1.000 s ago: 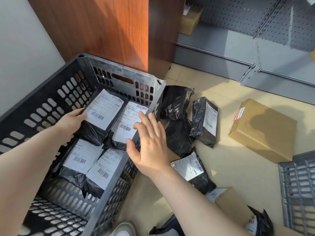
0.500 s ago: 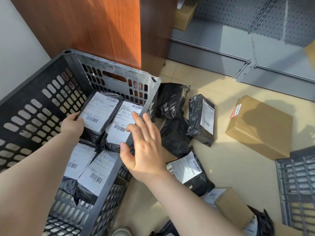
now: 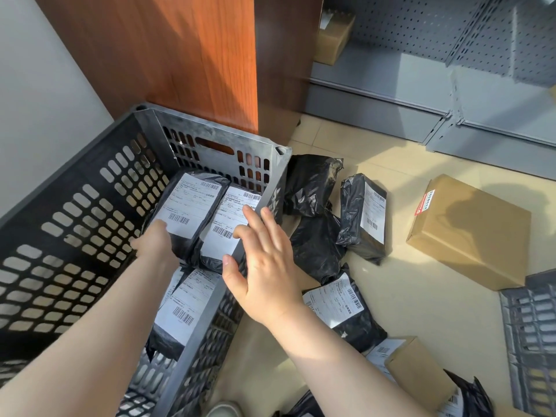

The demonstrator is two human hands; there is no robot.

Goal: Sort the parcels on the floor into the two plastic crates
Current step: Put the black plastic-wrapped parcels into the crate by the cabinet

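Note:
A grey slotted plastic crate (image 3: 210,132) stands on the left and holds several black bag parcels with white labels. My left hand (image 3: 153,240) grips the near end of the far-left parcel (image 3: 189,203), thumb on its label, fingers hidden. My right hand (image 3: 261,266) reaches over the crate's right rim with its fingers spread, and the fingertips touch the label of the neighbouring parcel (image 3: 225,227). On the floor lie black bag parcels (image 3: 364,215) (image 3: 310,182) (image 3: 337,308), a large cardboard box (image 3: 469,233) and a small one (image 3: 421,374). The second crate (image 3: 532,326) shows at the right edge.
A wooden cabinet (image 3: 180,55) stands right behind the left crate, and a white wall is on its left. Grey metal shelving (image 3: 421,85) lines the back, with a cardboard box (image 3: 331,37) on it. A shoe tip (image 3: 224,410) shows at the bottom.
My left hand has slid from the far-left parcel's side to its near end. My right hand stays over the rim, its fingertips on the second parcel.

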